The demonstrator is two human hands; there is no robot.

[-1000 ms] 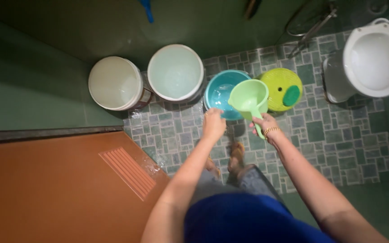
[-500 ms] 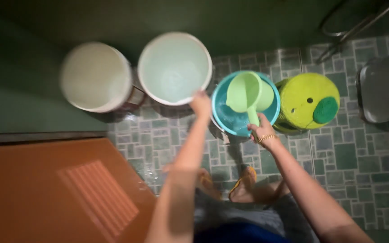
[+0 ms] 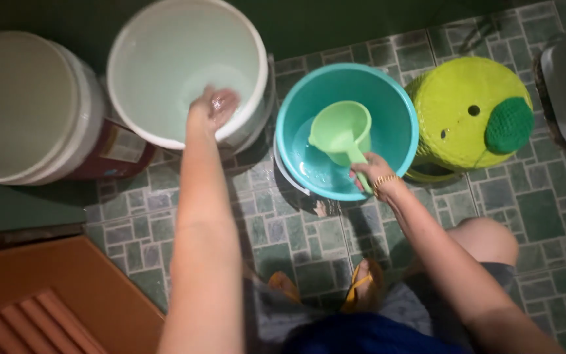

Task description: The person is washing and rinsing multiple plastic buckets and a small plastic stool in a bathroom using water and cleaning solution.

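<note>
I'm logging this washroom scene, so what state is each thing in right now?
Teal basin: upright, a little water inside.
Green dipper: in the basin, handle gripped by the right hand.
White bucket: open, left hand on its rim.
Second bucket: lidded.
Yellow-green stool: upright, nothing on it.

Green dipper in teal basin

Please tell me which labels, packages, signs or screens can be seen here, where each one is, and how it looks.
Label: on the side of the left white bucket, facing the second bucket; a pale rectangular patch on a dark red band around the wall, print too blurred to make out.
No packages, signs or screens are in view.
</note>
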